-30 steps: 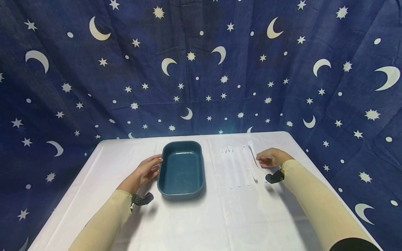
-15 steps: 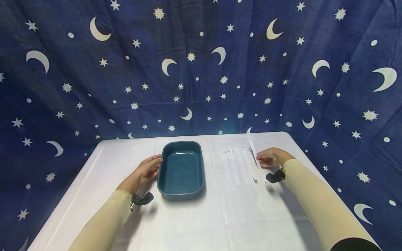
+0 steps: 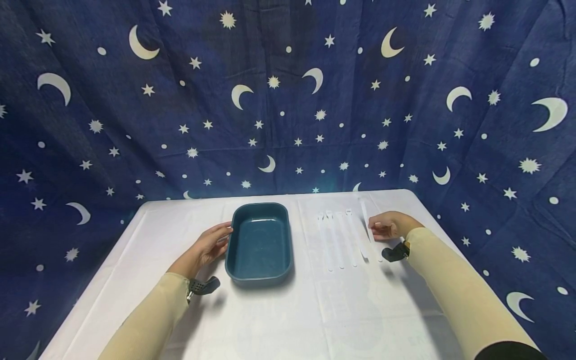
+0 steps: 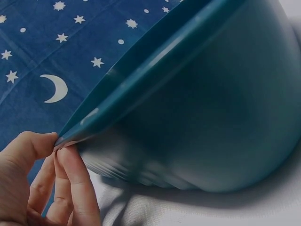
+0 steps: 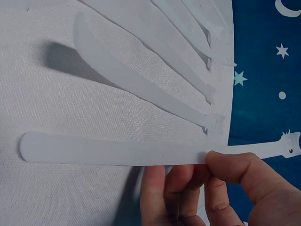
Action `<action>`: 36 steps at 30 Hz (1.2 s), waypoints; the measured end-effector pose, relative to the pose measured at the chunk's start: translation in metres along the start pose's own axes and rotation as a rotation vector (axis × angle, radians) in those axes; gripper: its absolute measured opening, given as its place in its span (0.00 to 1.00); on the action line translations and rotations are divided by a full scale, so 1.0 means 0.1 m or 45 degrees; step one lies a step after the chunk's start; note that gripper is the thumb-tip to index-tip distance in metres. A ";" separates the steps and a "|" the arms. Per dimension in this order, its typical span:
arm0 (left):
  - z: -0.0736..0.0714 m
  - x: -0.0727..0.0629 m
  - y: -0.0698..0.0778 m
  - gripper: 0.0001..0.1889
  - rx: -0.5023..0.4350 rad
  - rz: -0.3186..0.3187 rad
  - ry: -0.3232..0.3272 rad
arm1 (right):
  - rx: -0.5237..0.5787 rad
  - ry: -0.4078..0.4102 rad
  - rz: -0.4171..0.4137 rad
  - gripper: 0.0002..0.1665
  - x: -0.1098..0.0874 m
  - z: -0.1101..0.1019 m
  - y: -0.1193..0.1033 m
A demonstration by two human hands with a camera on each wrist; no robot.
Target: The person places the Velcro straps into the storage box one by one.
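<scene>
In the head view, the white strip (image 3: 366, 215) right of centre is turned more flat-on than a second ago, when its dark, narrow edge was shown; it is also stood a little steeper, and the right hand (image 3: 389, 226) beside it is shifted only slightly rightward. The teal bin (image 3: 260, 245), just left of centre, is kept where it was, with the left hand (image 3: 208, 244) at its left side. By the right wrist view it is made plain that the strip is pinched in the right grip between thumb and fingers, its rounded end at the left and its slotted end at the right edge of the frame. Other strips (image 5: 141, 86), laid side by side toward the top, are seen clearly there but are nearly lost against the white in the head view. In the left wrist view the bin's rim is shown pinched by the left grip, at the lower left; the bin's inside floor is shown only from the head. The white-clothed surface (image 3: 270, 325) is spread across the lower half of the head view, backed by a dark blue curtain (image 3: 288, 105) printed with pale moons and stars.
</scene>
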State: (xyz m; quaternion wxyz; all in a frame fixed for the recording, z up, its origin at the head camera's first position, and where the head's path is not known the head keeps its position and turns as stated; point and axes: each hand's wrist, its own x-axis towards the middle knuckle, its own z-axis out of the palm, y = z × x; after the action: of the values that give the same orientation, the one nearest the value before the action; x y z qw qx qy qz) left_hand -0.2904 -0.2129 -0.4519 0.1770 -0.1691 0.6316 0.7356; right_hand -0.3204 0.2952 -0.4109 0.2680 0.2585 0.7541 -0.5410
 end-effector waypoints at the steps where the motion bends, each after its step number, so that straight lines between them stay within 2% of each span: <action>1: 0.00 0.00 0.00 0.30 -0.003 0.000 0.003 | -0.005 0.000 -0.002 0.11 0.00 0.00 0.00; 10: -0.01 0.00 0.00 0.31 -0.012 0.014 -0.004 | -0.051 -0.051 -0.033 0.12 -0.01 -0.02 -0.02; 20: -0.02 0.01 0.00 0.31 -0.012 0.010 0.007 | 0.018 -0.079 -0.093 0.11 -0.06 -0.03 -0.08; 27: -0.02 0.01 0.00 0.29 -0.014 -0.012 0.016 | 0.034 -0.084 -0.083 0.13 -0.11 0.03 -0.12; 36: 0.01 0.01 -0.01 0.30 0.008 -0.001 0.026 | 0.090 -0.160 -0.101 0.12 -0.19 0.15 -0.15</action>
State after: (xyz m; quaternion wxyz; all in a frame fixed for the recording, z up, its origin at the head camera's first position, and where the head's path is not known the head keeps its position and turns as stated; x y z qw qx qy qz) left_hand -0.2907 -0.2118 -0.4532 0.1713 -0.1761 0.6357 0.7318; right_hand -0.3150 0.2745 -0.3918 0.2838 0.2031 0.7259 -0.5927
